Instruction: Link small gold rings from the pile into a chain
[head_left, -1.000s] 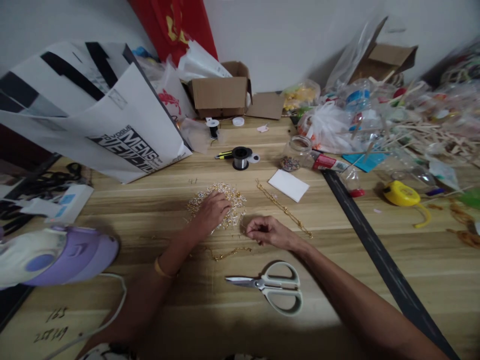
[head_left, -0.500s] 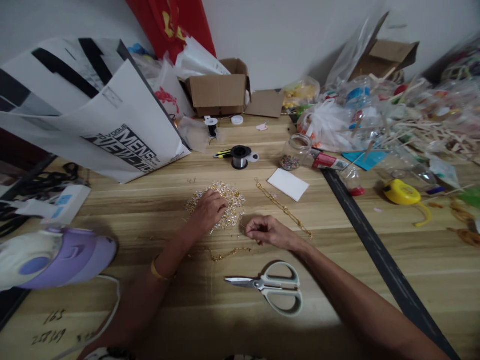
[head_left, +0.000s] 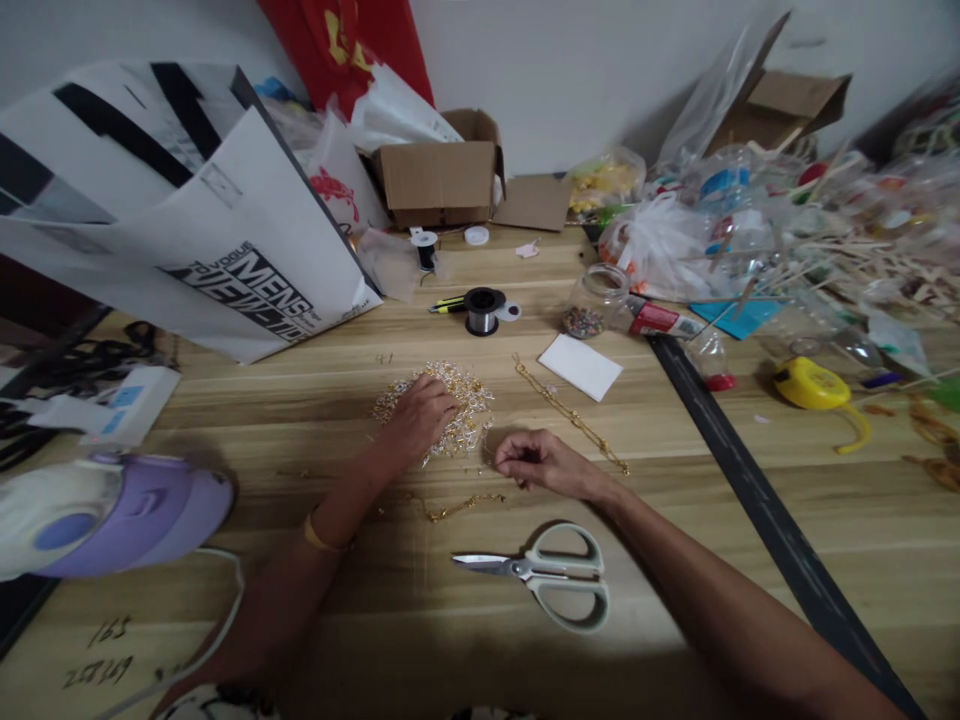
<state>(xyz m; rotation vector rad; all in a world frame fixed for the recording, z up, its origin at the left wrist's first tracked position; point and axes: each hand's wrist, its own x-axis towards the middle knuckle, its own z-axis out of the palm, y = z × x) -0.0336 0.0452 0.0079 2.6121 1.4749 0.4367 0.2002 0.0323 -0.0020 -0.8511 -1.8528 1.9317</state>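
Observation:
My left hand (head_left: 424,408) rests on a loose pile of small gold and silver-clear beads or charms (head_left: 471,392). Its fingers are bent and pressed together, and whatever lies between the fingertips is hidden. Just right of the pile, my right hand (head_left: 541,462) is closed in a pinch on a thin thread (head_left: 486,436), which shows only faintly at the fingertips. A short gold chain (head_left: 457,508) lies below the hands. Beyond my right hand a longer gold chain (head_left: 559,408) stretches diagonally. Scissors (head_left: 536,568) with pale green handles lie nearest me, their blades pointing left.
Behind the pile are a spool (head_left: 482,312), a cutter (head_left: 448,304), a bead jar (head_left: 589,305) and a white paper pad (head_left: 580,367). A paper bag (head_left: 255,250) and purple appliance (head_left: 157,515) stand left. A yellow tape measure (head_left: 810,383) and plastic clutter fill the right.
The view has shifted slightly. Both hands keep nearly the same place and pose, the left on the pile and the right pinching beside it.

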